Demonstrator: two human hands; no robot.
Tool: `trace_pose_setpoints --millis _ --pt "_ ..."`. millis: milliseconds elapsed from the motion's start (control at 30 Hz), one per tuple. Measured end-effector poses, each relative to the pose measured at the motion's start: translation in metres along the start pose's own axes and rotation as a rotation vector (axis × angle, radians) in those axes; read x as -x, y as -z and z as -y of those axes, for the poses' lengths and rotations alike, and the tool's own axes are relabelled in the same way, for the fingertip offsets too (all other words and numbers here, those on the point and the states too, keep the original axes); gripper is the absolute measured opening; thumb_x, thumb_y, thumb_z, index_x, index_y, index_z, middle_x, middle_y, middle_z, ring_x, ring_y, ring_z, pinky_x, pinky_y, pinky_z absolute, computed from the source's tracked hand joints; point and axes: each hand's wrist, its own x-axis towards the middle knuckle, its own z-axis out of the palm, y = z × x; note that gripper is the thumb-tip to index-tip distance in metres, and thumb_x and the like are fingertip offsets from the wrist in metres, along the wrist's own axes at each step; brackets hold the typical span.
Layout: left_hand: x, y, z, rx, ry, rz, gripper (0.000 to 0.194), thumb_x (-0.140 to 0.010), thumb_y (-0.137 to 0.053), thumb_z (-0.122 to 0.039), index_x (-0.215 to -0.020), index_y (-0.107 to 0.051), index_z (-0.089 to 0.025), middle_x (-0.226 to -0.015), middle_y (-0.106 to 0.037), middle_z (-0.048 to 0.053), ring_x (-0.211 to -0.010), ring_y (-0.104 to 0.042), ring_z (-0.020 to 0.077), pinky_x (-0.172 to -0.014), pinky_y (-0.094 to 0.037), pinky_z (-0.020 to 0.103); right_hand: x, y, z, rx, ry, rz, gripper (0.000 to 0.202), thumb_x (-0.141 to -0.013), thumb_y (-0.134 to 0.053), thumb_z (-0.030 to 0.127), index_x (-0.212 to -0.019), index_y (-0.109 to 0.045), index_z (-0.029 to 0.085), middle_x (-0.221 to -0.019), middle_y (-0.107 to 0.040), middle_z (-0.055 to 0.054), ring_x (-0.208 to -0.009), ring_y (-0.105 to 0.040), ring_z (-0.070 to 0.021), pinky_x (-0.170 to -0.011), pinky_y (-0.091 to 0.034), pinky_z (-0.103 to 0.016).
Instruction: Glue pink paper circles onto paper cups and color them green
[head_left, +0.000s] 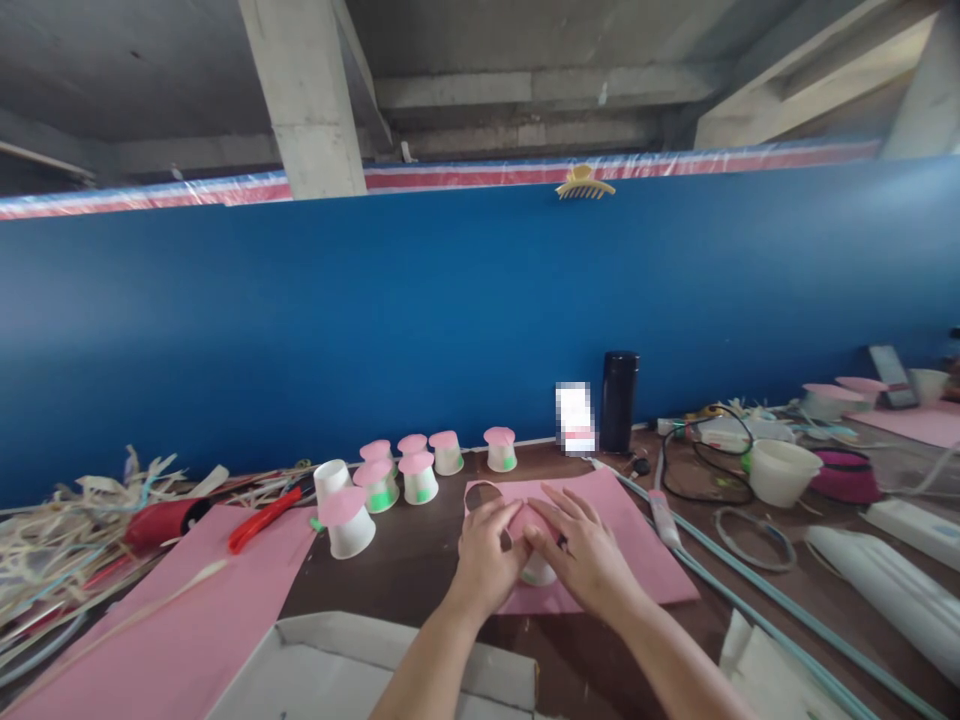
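Both hands meet over a paper cup [538,571] that stands upside down on a pink sheet [630,530]. A pink piece [531,517] lies on top of the cup. My left hand [489,550] presses its fingers on the left side of this piece, and my right hand [581,545] presses on the right side, thumbs close together. A dark ring shows on my right hand. Behind my left hand the pink sheet has a round hole [482,496]. To the left stand several upturned cups [378,488] with pink discs on top.
An open white box [337,660] lies at the front. On the left are a pink sheet [217,580], a red tool [264,520] and tangled strips [82,540]. A dark bottle [620,402], a white cup [781,472] and pale blue cables [780,610] are farther right.
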Motion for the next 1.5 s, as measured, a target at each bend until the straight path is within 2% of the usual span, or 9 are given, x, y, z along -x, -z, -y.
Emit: trace_pose_setpoints --millis 300,567,700,833,1000,1100,1200,1300,1500 --pt "0.003 0.001 -0.003 -0.020 0.004 0.019 0.051 -0.082 -0.048 -0.049 -0.126 -0.057 -0.026 -0.135 -0.049 0.009 -0.127 -0.037 0.0306 -0.106 -0.030 0.046 0.004 0.002 -0.005 0.017 0.023 -0.033 0.055 -0.087 -0.040 0.058 -0.131 -0.051 0.029 -0.143 -0.043 -0.002 -0.132 -0.034 -0.0273 -0.104 -0.033 -0.047" --pt "0.002 0.000 -0.002 -0.029 0.011 0.022 0.049 -0.079 -0.052 -0.039 -0.126 -0.057 -0.027 -0.134 -0.050 0.009 -0.126 -0.039 0.0301 -0.107 -0.027 0.044 0.005 0.001 -0.002 0.007 0.009 0.005 0.051 -0.087 -0.043 0.054 -0.130 -0.053 0.030 -0.143 -0.044 -0.002 -0.133 -0.034 -0.0279 -0.104 -0.031 -0.048" --pt "0.001 -0.001 0.000 -0.022 0.003 0.018 0.049 -0.079 -0.052 -0.041 -0.126 -0.058 -0.027 -0.134 -0.051 0.009 -0.126 -0.040 0.0294 -0.107 -0.027 0.043 0.005 0.000 -0.001 -0.017 0.015 -0.006 0.050 -0.087 -0.043 0.054 -0.129 -0.054 0.029 -0.140 -0.047 -0.002 -0.132 -0.036 -0.0281 -0.104 -0.032 -0.048" --pt "0.001 -0.002 0.001 -0.026 -0.011 0.004 0.049 -0.080 -0.052 -0.048 -0.124 -0.059 -0.026 -0.134 -0.051 0.010 -0.125 -0.041 0.0302 -0.107 -0.027 0.045 0.002 0.000 -0.008 -0.124 0.003 -0.097 0.051 -0.088 -0.042 0.052 -0.129 -0.054 0.025 -0.138 -0.050 -0.005 -0.128 -0.042 -0.0248 -0.104 -0.037 -0.042" --pt "0.002 0.001 -0.003 -0.070 -0.061 -0.033 0.052 -0.080 -0.053 -0.054 -0.125 -0.058 -0.028 -0.135 -0.049 0.010 -0.127 -0.038 0.0329 -0.106 -0.028 0.050 -0.001 0.003 -0.017 -0.194 -0.034 -0.234 0.048 -0.093 -0.032 0.048 -0.128 -0.054 0.025 -0.137 -0.051 -0.004 -0.127 -0.044 -0.0195 -0.106 -0.036 -0.037" --pt "0.003 0.007 -0.007 -0.088 -0.103 -0.064 0.050 -0.085 -0.045 -0.054 -0.126 -0.057 -0.028 -0.136 -0.050 0.009 -0.127 -0.038 0.0307 -0.106 -0.028 0.049 -0.001 0.003 -0.017 -0.190 -0.029 -0.212 0.048 -0.094 -0.030 0.048 -0.126 -0.056 0.024 -0.135 -0.053 -0.004 -0.127 -0.044 -0.0188 -0.105 -0.036 -0.037" --pt "0.000 0.013 -0.007 -0.124 -0.117 -0.159 0.045 -0.092 -0.033 -0.044 -0.124 -0.058 -0.026 -0.133 -0.053 0.007 -0.125 -0.041 0.0260 -0.106 -0.031 0.044 0.000 0.003 -0.012 -0.171 -0.041 -0.188 0.048 -0.094 -0.029 0.048 -0.126 -0.057 0.026 -0.135 -0.053 -0.003 -0.127 -0.044 -0.0200 -0.105 -0.037 -0.039" --pt "-0.002 0.015 -0.005 -0.194 -0.117 -0.235 0.043 -0.094 -0.030 -0.036 -0.122 -0.060 -0.024 -0.130 -0.055 0.006 -0.123 -0.043 0.0247 -0.105 -0.033 0.043 0.002 0.003 -0.008 -0.141 -0.050 -0.156 0.047 -0.094 -0.029 0.048 -0.126 -0.057 0.028 -0.136 -0.052 -0.002 -0.127 -0.043 -0.0219 -0.104 -0.037 -0.042" --pt "0.005 0.006 -0.009 -0.292 -0.168 -0.187 0.041 -0.093 -0.034 -0.040 -0.120 -0.061 -0.026 -0.132 -0.053 0.006 -0.127 -0.038 0.0277 -0.104 -0.031 0.048 0.003 0.002 -0.005 -0.044 -0.038 -0.096 0.046 -0.094 -0.029 0.045 -0.127 -0.056 0.029 -0.137 -0.051 0.000 -0.126 -0.044 -0.0235 -0.101 -0.039 -0.043"
